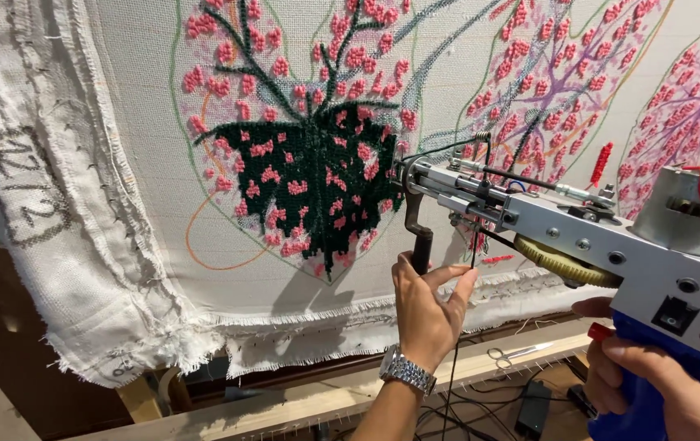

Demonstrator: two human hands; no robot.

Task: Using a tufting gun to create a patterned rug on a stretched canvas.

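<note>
1. Far left: frayed white backing cloth [80,269] hangs over a wooden frame [301,400], its raw edge ragged.
2. Centre-left: the stretched cloth carries a dark green tufted patch [317,180] dotted with pink, inside a drawn leaf outline.
3. Centre: left hand [425,306], metal wristwatch [407,369] on the wrist, fingers curled around the black front handle [419,245] of the tufting gun; forefinger and thumb loosely pinch a thin dark yarn [454,359] hanging below.
4. Centre-right: tufting gun [611,245], grey metal body, nose pressed against the cloth at the right edge of the green patch.
5. Below: small scissors [517,353] lie on the frame rail.
6. Far right: right hand [660,384] wraps closed around the gun's blue grip [636,408]; forefinger near the red trigger [599,331].
</note>
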